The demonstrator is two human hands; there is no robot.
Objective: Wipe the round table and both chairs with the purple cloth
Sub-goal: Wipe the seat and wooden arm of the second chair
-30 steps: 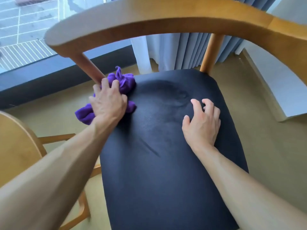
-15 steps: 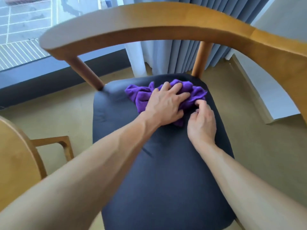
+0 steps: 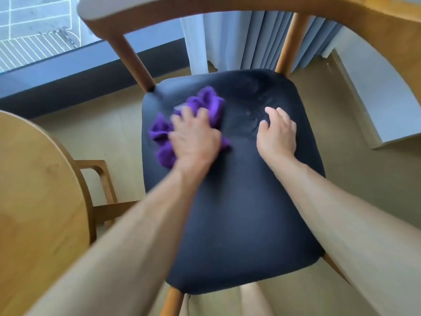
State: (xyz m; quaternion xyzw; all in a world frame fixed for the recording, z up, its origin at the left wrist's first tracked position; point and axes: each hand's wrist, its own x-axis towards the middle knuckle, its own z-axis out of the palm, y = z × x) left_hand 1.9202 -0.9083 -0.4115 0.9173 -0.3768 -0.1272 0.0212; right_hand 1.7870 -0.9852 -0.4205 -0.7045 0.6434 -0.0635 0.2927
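Nearest, at six o'clock: two bare forearms reaching up across the front of the black seat (image 3: 239,224) of a wooden chair (image 3: 227,8). At nine o'clock, just beside the seat: the curved edge of the round desk (image 3: 34,179), pale wood, nothing of its wiped or unwiped state readable from the grain.

Further in, at ten o'clock on the seat: left hand (image 3: 196,140) spread flat over the purple cloth (image 3: 205,106), fingers only slightly bent, pressing the bunched fabric down onto the upholstery; blurred, so apparently mid-stroke. No closed grip on the cloth that can be made out, more a palm-down push. At one o'clock on the seat: right hand (image 3: 276,131), fingertips propped on the upholstery, loosely arched, holding nothing, probably bracing the chair.

Beyond the hands, toward twelve o'clock: faint smeared marks on the rear of the seat, likely damp trails from the cloth. Then the back spindles, the curved backrest rail, a grey curtain (image 3: 262,42) and a window.

Judged progress: seat of this chair under way, rear part seemingly covered, front part looking untouched. Backrest rail and legs possibly still to do. Second chair out of sight; desk status unknowable.
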